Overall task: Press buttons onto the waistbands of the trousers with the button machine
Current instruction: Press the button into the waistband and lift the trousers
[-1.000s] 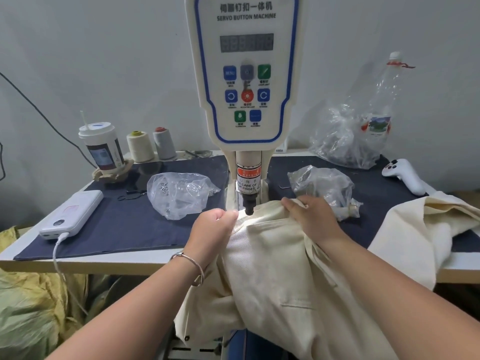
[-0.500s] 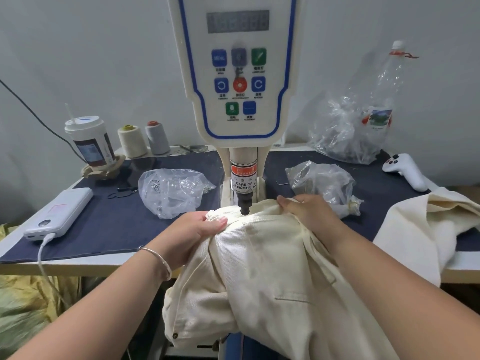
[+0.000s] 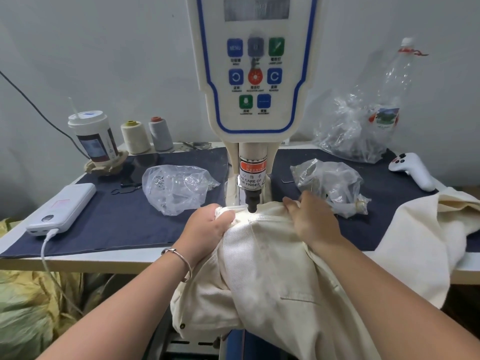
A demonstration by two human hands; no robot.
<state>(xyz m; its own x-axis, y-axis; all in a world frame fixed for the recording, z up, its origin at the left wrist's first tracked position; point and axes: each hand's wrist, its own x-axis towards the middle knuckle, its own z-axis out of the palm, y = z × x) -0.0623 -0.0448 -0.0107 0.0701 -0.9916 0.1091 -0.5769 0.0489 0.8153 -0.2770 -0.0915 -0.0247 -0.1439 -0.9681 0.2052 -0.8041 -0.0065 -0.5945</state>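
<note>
**Now the waistband is under the punch**

Now the cream trousers (image 3: pixel 272 268) sit further in than a second ago: the bunched waistband (image 3: pixel 255 216) has slid from just in front of the black punch tip (image 3: pixel 252 207) to right beneath it, lit by the machine's own lamp. The button machine (image 3: pixel 255 100) fills more of the view too, so the head has leaned closer. My read: positioning is almost done and the press comes next.

Left hand (image 3: pixel 207 227), just left of the punch: fingers curled round a fold of waistband, gripping it and pulling it taut. A second ago it was a closed fist higher up; it has since dropped onto the cloth.

Right hand (image 3: pixel 315 220), just right of the punch: fingers fairly straight, lying flat on the fabric and pressing it down, fingertips pointing toward the punch. It holds nothing that I can see; it has barely shifted.

Both hands are near the tip, and the warning label (image 3: pixel 252 175) above it says as much — fingers want to stay clear when it fires.

Left of the punch on the worktop (image 3: pixel 78 261) lies a clear bag (image 3: pixel 179 188); another (image 3: pixel 330 185) lies right of it, just behind the right hand.
</note>
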